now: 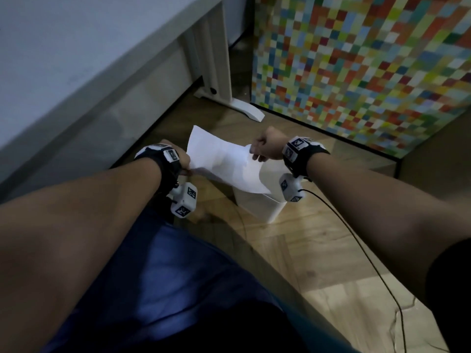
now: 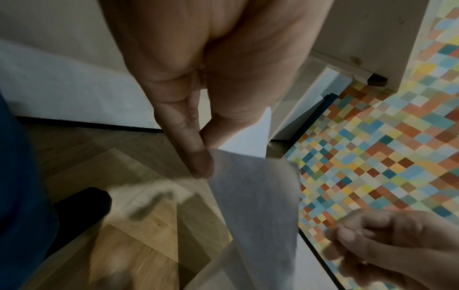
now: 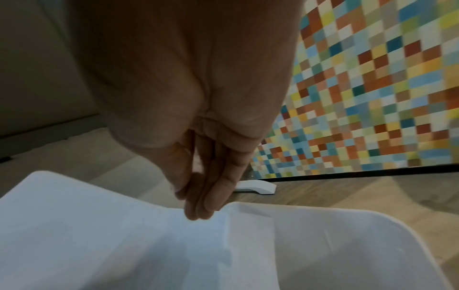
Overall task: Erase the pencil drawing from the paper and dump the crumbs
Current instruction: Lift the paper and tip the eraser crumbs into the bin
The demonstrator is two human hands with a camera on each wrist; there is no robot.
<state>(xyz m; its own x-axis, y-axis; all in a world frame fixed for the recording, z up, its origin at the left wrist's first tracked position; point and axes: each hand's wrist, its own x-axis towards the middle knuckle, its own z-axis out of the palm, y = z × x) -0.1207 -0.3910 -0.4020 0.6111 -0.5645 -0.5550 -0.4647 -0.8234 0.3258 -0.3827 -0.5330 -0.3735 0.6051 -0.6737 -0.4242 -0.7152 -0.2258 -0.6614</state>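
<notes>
Fingers [image 2: 198, 162] of left hand [image 1: 178, 159] pinching one edge of paper [image 1: 224, 161], thumb against forefinger. Fingers [image 3: 206, 204] of right hand [image 1: 267, 146] pressed together, pinching opposite edge. Paper held in the air between both hands, sagging in the middle into a shallow trough, tilted with its near corner lowest. Directly beneath that corner, white bin [image 1: 267, 207] on wooden floor [image 1: 318, 250], mouth open upward; in right wrist view, sheet overhanging bin rim [image 3: 372, 213]. No pencil marks or crumbs discernible on the sheet; too blurred to tell. Grey worktop [image 1: 63, 47] up at left, its white leg and foot [image 1: 244, 108] behind the paper. Multicoloured checkered panel [image 1: 369, 59] standing at right. Black cable [image 1: 356, 245] trailing from right wrist camera across floor.
</notes>
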